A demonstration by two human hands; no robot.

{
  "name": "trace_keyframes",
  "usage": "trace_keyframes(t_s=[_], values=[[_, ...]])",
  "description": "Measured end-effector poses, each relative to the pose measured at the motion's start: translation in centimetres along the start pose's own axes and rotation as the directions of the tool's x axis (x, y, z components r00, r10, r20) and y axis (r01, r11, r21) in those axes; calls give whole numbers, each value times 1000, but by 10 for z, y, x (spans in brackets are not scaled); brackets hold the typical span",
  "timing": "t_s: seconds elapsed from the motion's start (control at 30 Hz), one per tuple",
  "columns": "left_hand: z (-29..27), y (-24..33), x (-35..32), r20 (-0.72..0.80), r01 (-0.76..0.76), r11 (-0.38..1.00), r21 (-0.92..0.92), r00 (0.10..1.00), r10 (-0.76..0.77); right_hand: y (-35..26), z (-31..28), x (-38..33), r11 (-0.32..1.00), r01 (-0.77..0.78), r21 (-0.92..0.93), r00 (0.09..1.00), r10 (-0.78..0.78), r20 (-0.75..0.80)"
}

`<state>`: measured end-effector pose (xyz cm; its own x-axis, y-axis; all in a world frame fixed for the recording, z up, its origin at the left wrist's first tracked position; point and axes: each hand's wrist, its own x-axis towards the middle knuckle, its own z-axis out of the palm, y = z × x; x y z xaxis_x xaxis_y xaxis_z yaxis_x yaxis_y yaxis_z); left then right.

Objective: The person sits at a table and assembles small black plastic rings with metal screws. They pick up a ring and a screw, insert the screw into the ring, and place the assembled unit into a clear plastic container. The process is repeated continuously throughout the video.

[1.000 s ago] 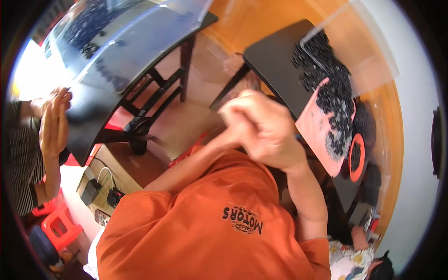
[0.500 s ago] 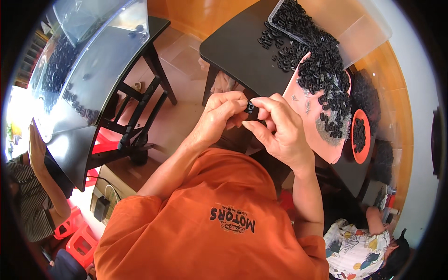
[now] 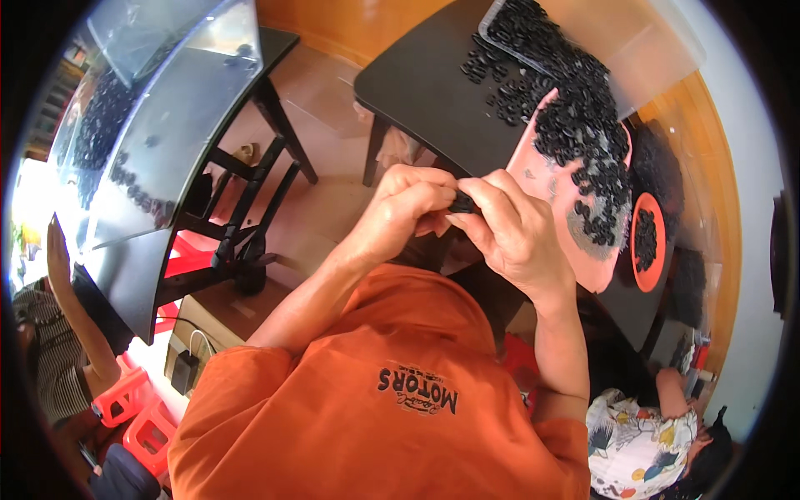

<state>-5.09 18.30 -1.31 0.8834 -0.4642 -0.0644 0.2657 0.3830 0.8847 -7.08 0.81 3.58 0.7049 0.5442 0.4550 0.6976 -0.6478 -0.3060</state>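
Note:
Both hands meet above my lap, in front of the orange shirt. A small black plastic piece [image 3: 464,202] sits between them, its shape mostly covered by fingers. My left hand [image 3: 398,210] is closed, fingers curled, pinching the piece from its left end. With thumb and index finger my right hand [image 3: 518,233] grips the piece from the right. Just beyond my right hand lies a pink tray [image 3: 590,268] with many small black ring-like parts [image 3: 575,125] heaped on it. Small greyish bits [image 3: 593,237] are spread among them.
Black parts spill from a clear plastic tub [image 3: 667,42] on the black table [image 3: 417,83]. An orange bowl [image 3: 648,283] of black pieces stands right of the tray. A second table [image 3: 125,271] is at left. People sit either side: a striped sleeve [image 3: 58,362], a patterned shirt [image 3: 642,446].
My right hand has closed in on the black piece, its thumb now up against it, and the piece is more covered. Both hands have shifted slightly right.

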Motion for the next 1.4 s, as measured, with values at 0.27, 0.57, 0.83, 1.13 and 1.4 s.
trace_keyframes(t_s=[0.27, 0.57, 0.83, 1.13, 1.4], values=[[11, 5, -1, 123, -114, 992, 51, 987, 107, -7, -7, 1, 996, 86, 9, 996, -86, 11], [11, 14, -2, 75, -96, 974, 206, 994, 83, -5, -23, -4, 944, -118, 307, 993, 115, 30], [26, 13, 4, 119, -15, 986, 163, 993, -5, -6, -38, -22, 738, -403, 542, 908, 396, 136], [52, 9, 12, 182, -82, 933, 351, 983, 18, 1, -38, -42, 843, -293, 451, 935, 351, -48], [74, -6, 36, 421, -222, 872, 436, 907, 21, 35, -103, -112, 676, -584, 450, 623, 728, -285]])
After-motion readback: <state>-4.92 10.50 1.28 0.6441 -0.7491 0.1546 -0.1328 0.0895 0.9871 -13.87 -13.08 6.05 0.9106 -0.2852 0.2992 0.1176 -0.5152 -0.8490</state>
